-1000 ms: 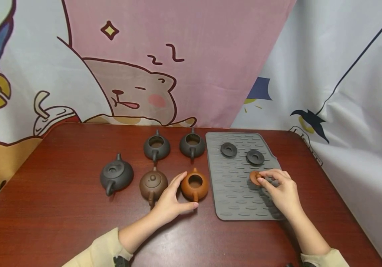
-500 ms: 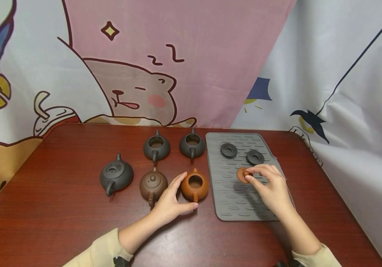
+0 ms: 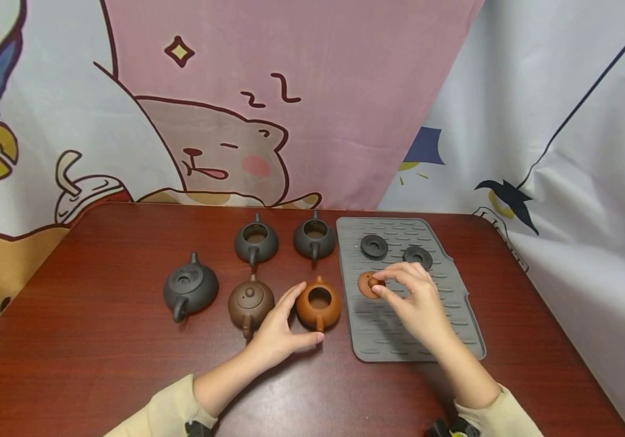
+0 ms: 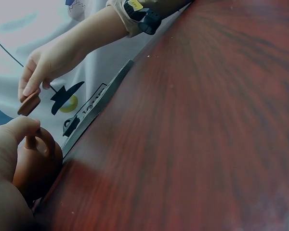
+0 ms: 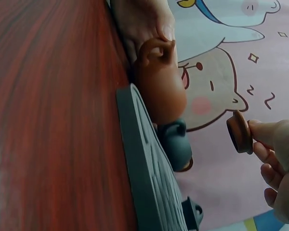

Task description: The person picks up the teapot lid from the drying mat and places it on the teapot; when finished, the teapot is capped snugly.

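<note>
Over the last second my right hand (image 3: 418, 306) has carried the orange lid (image 3: 367, 286) leftward, from the right half of the gray mat (image 3: 369, 334) to its left half; the left hand (image 3: 278, 332) and the pots have not visibly shifted. Reading: the gap between lid and orange teapot (image 3: 334, 301) has narrowed, but they remain apart. The right hand pinches the lid by its knob, fingertips close together; both wrist views show it clear of any surface. The left hand curves widely round the near-left side of the orange teapot, thumb at its handle — I judge this a light steadying hold. Containers: orange teapot uncovered, mouth facing up. At the far side, the left far teapot (image 3: 243, 249) and right far teapot (image 3: 302, 246), both dark, are also uncovered; I cannot tell whether any of the three holds anything. The brown teapot (image 3: 249, 301), just left of the orange one, wears its lid; the leftmost dark teapot (image 3: 195, 291) is closed on top — contents hidden. On the mat's far part lie the left dark lid (image 3: 374, 246) and, partly behind my right hand, the right dark lid (image 3: 417, 255).
</note>
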{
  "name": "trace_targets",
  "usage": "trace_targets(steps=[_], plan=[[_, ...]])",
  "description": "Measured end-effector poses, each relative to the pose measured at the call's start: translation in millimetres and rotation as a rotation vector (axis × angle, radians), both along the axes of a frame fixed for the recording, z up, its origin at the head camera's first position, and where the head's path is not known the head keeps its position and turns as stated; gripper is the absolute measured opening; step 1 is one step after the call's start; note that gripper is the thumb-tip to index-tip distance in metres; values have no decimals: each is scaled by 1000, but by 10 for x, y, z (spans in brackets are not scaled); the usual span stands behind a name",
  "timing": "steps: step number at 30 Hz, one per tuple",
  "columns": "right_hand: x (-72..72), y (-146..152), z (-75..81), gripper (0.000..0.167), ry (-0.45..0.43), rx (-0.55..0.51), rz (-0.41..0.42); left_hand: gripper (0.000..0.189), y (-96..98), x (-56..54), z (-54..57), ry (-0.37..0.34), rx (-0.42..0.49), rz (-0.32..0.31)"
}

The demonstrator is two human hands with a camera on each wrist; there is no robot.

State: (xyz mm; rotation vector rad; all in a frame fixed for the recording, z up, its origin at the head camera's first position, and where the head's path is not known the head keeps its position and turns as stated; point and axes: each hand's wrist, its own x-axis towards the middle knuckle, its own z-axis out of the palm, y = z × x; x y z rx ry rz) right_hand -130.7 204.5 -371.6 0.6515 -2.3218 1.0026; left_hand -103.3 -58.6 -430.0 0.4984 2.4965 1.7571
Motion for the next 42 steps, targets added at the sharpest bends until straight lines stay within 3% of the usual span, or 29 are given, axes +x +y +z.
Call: trace_targets(steps=[24,42], plan=[[-61,-443,-64,20,-75,21,135,94,-13,-14,11,-9,-25,-17],[-71,-614,-162,19,-162,66,167,95,-4,0,22,-3,-37,-12]])
